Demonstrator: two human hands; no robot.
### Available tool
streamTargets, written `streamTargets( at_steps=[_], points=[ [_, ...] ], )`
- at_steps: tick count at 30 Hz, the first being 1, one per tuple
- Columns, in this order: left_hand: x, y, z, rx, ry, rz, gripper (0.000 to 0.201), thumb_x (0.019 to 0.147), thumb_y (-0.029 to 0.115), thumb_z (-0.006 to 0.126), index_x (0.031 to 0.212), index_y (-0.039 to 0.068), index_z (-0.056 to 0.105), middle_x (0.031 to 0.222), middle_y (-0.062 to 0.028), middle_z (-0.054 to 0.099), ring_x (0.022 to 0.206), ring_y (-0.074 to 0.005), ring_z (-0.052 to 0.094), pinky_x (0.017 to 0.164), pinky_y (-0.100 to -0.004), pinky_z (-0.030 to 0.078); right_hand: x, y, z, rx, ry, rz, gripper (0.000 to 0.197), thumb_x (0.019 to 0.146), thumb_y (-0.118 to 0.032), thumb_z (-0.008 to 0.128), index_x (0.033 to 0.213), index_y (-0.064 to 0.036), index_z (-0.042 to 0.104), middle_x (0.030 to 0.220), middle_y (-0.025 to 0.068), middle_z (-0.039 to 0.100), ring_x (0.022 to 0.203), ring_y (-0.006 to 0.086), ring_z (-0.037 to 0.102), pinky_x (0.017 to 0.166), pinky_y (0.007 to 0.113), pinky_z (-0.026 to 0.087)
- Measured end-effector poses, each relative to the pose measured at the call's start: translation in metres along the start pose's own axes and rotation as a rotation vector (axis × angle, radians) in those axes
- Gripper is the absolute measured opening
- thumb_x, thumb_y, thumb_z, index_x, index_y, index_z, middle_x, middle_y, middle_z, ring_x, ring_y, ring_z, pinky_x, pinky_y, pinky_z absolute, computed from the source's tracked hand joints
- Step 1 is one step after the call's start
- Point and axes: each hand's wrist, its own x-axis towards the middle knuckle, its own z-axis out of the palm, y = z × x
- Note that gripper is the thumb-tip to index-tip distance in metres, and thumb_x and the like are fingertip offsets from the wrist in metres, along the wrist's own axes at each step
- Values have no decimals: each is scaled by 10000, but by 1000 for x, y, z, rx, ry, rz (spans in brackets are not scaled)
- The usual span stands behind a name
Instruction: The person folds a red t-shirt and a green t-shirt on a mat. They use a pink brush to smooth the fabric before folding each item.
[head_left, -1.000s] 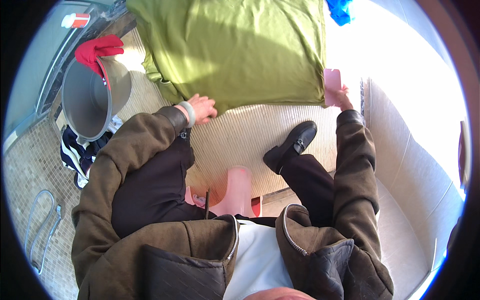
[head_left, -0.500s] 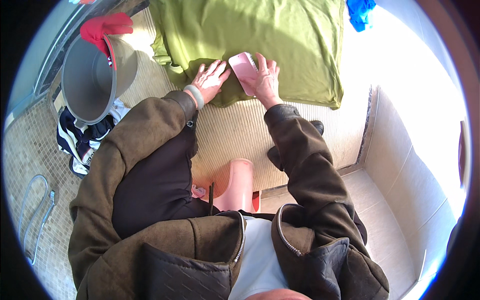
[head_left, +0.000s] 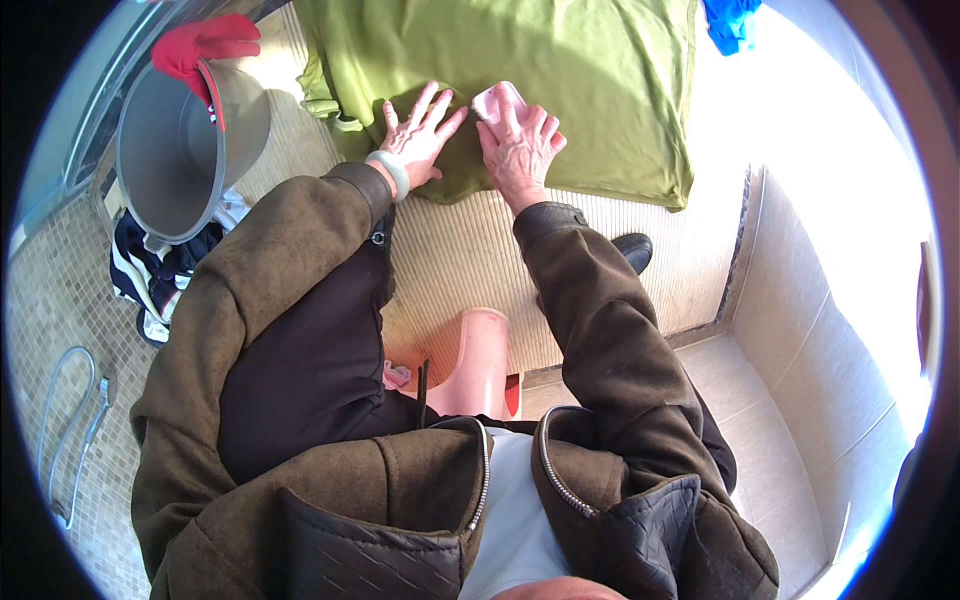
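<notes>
A green garment point(head_left: 590, 70), creased at its left side, lies spread over the pale ribbed surface in front of me. On its near part my right hand point(head_left: 520, 165) presses down a pink scrub brush point(head_left: 486, 104), fingers over its back. The bristles are hidden beneath it now. Just left of the brush, my left hand point(head_left: 412, 142) rests on the cloth with its fingers spread, holding nothing. A pale bangle point(head_left: 397, 176) circles that wrist.
At the left stands a grey bucket point(head_left: 140, 150) with a red cloth point(head_left: 205, 45) over its rim. Dark and white clothes point(head_left: 145, 265) are heaped by it. A hose point(head_left: 42, 430) lies at far left. A pink plastic piece point(head_left: 483, 360) is below me; blue cloth point(head_left: 730, 25) lies far right.
The brush has moved away from me and slightly right, turning from tilted to flatter on the cloth. My right hand now covers more of it. My left fingers have spread wider.
</notes>
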Motion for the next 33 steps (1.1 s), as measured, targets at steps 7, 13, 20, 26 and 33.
streamTargets(
  at_steps=[7,13,20,26,33],
  points=[
    [7,-1,5,-25,-17,-5,1099,626,259,885,1522,196,252,1616,-104,29,1486,-370,43,1025,-742,298,-16,7,0,73,-78,-30,656,741,-391,756,1335,-282,500,1069,156,492,987,367,469,805,500,407],
    [10,12,-4,46,-36,11,1123,670,202,861,1546,291,163,1621,-89,5,1485,-382,27,1013,-760,293,9,199,-32,-382,280,760,502,832,-451,679,1221,-212,472,1115,95,476,941,319,502,671,467,470],
    [11,15,2,167,-124,287,712,868,27,520,1498,295,322,1613,-82,90,1492,-359,57,1054,-740,271,-14,34,0,71,75,-134,633,735,-411,764,1297,-266,513,1098,139,495,995,360,489,780,513,441],
    [-8,-2,37,90,142,323,670,795,44,633,1415,228,460,1565,-95,243,1460,-332,202,1042,-662,338,23,143,-28,-370,118,347,579,809,-462,707,1304,-270,478,1119,166,471,1009,347,464,789,505,443],
    [-8,33,27,247,-22,565,484,823,159,550,1305,122,527,1297,-80,485,1218,-222,464,920,-390,429,-8,56,-10,78,39,31,621,712,-279,760,1268,-269,486,1030,151,515,962,358,479,783,514,419]
  ],
)
